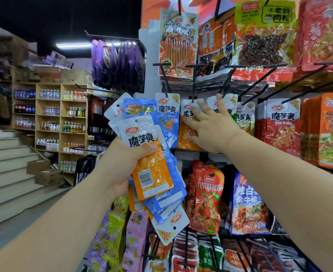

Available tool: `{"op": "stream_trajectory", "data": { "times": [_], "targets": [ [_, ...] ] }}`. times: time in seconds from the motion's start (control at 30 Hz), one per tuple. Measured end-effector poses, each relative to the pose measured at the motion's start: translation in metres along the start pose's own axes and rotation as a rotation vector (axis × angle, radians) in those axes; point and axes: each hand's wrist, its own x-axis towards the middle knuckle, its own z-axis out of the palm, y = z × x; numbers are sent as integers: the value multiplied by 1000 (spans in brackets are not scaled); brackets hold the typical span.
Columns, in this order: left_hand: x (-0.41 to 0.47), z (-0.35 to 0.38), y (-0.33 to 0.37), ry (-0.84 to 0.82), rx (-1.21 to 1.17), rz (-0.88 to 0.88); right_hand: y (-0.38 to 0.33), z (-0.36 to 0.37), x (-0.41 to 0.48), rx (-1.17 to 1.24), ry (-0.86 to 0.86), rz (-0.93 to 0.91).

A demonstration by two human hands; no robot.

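- Your left hand [122,163] gripped a mixed bundle of packets [151,169], orange and blue, with the thumb clamped over the top orange one.
- You held that bundle up just left of the blue packet [167,118] hanging on the display.
- Your right hand [210,126] lay flat, fingers spread, against the orange packet [187,134] hanging from its peg [194,83]; it held nothing.
- I'd judge you early in the job: one orange packet was seated and the whole bundle was left to sort and hang.
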Motion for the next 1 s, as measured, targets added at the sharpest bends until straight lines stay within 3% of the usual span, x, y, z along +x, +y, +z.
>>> {"op": "stream_trajectory", "data": {
  "times": [0.07,0.13,0.23,0.3,0.4,0.57,0.77,1.0],
  "targets": [
    [-2,2,1,-1,-5,-7,-2,-5,-1,34,7,-3],
    [-4,3,2,5,-13,-12,-6,-13,-8,187,137,14],
    [-12,3,0,64,-37,-1,-25,-35,-34,837,458,138],
    [-22,3,-3,103,-91,-4,-48,-51,-63,1217,492,185],
    [-40,0,-6,149,-191,-11,-83,-56,-110,1496,443,156],
    [-62,-22,-12,327,-284,0,-123,-24,-168,1603,262,329],
    [-86,-37,-31,465,-292,-71,-157,-9,-199,1884,-156,441],
    [-103,-53,-43,537,-265,-129,-161,5,-201,1885,-15,598]
  ]
}}
